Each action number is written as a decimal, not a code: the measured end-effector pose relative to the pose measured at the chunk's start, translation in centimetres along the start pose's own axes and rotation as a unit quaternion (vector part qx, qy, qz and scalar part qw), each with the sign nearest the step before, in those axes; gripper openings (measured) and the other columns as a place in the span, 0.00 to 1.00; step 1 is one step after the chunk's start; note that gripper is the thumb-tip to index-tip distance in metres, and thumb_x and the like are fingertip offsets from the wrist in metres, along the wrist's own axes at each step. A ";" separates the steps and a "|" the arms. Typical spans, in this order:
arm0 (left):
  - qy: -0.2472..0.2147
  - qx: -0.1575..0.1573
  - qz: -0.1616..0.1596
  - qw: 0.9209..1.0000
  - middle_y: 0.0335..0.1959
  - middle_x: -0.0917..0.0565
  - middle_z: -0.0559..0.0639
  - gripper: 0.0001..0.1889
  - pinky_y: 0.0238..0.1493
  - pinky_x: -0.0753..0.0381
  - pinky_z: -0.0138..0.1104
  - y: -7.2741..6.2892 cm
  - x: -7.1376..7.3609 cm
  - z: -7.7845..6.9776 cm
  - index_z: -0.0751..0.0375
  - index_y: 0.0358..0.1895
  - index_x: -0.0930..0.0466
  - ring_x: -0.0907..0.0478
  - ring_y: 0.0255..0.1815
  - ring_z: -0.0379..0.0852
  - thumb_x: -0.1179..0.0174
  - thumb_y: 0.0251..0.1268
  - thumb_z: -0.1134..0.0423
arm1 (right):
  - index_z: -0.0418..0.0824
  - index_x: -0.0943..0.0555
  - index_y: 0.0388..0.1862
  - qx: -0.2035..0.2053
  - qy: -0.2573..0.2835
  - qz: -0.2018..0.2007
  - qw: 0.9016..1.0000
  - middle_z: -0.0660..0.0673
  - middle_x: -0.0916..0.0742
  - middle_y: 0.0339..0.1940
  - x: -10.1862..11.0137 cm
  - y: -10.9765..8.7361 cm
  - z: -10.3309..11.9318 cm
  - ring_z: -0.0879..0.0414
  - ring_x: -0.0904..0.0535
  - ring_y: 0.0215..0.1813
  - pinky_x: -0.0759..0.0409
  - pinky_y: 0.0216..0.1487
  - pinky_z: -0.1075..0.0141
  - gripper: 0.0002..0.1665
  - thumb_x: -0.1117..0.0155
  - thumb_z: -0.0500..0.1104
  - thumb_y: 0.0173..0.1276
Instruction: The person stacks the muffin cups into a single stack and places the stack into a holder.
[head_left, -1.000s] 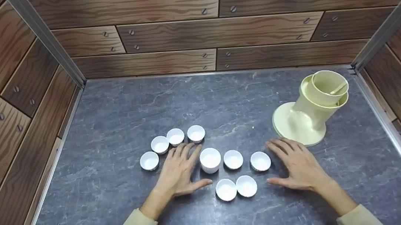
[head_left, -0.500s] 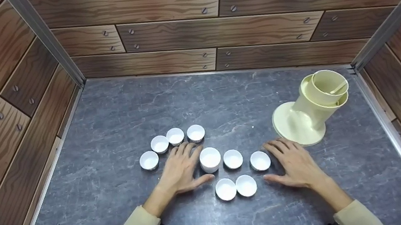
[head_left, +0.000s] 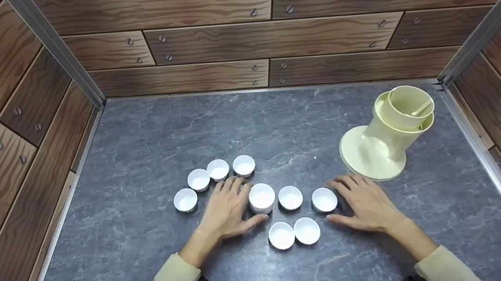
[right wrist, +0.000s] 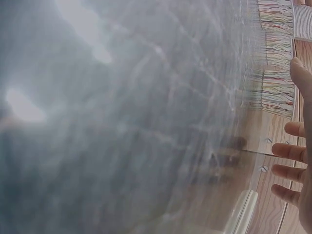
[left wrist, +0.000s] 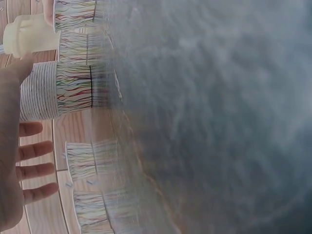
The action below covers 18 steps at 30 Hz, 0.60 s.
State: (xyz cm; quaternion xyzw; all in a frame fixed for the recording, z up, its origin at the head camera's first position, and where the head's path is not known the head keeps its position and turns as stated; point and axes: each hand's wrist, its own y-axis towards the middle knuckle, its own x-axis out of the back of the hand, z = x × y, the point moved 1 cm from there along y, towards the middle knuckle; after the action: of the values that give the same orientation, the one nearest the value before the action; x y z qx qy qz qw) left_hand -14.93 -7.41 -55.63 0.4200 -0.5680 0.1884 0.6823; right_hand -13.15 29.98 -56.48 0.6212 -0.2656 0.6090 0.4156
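While, in the head view, my left hand (head_left: 225, 210) spreads wide just beside the cup stack (head_left: 262, 196) and my right hand (head_left: 365, 202) beside a single cup (head_left: 324, 199), neither grips anything. Left wrist: the cup stack looks light, papery, crushable, best cradled low; contact is unclear. Right wrist: the edge crops my palm.

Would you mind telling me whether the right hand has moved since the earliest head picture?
Yes, the right hand has shifted slightly leftward, judged against the pale yellow stand in the head view, bringing it closer to the rightmost white cup.
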 end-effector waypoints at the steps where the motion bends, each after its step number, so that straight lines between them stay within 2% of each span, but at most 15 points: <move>1: 0.001 -0.001 -0.002 1.000 0.55 0.17 0.55 0.42 0.57 0.19 0.48 0.0 0.0 0.0 0.55 0.58 0.22 0.19 0.57 0.54 0.41 0.59 0.21 | 0.47 0.22 0.70 0.001 -0.001 0.000 1.000 0.41 0.16 0.62 0.0 0.0 0.0 0.41 0.20 0.65 0.23 0.67 0.43 0.52 0.32 0.79 0.59; 9: 0.005 0.002 0.006 1.000 0.52 0.17 0.54 0.38 0.54 0.19 0.46 0.0 0.0 0.0 0.56 0.53 0.22 0.19 0.55 0.53 0.43 0.63 0.22 | 0.46 0.22 0.69 0.009 0.001 0.005 1.000 0.42 0.16 0.61 -0.3 0.2 0.0 0.42 0.20 0.63 0.23 0.68 0.45 0.50 0.33 0.78 0.61; 14: 0.005 0.002 0.011 1.000 0.52 0.17 0.53 0.38 0.55 0.19 0.45 0.1 -0.1 -0.1 0.56 0.53 0.22 0.20 0.55 0.52 0.48 0.66 0.22 | 0.46 0.21 0.68 0.008 0.004 0.004 1.000 0.42 0.15 0.60 -0.3 0.2 0.0 0.43 0.19 0.62 0.23 0.67 0.46 0.49 0.33 0.78 0.61; 18: 0.003 0.003 0.013 1.000 0.52 0.17 0.53 0.38 0.55 0.19 0.45 0.1 -0.1 -0.1 0.56 0.52 0.22 0.19 0.55 0.52 0.47 0.66 0.22 | 0.46 0.20 0.67 0.006 0.007 0.003 1.000 0.42 0.15 0.59 -0.3 0.3 0.1 0.43 0.19 0.62 0.22 0.67 0.46 0.47 0.32 0.77 0.61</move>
State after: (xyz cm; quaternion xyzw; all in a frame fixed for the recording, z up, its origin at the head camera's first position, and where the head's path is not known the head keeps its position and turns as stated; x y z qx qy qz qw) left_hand -14.96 -7.26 -55.73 0.4139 -0.5707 0.1997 0.6805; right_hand -13.43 29.71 -56.75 0.6188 -0.2614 0.6159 0.4118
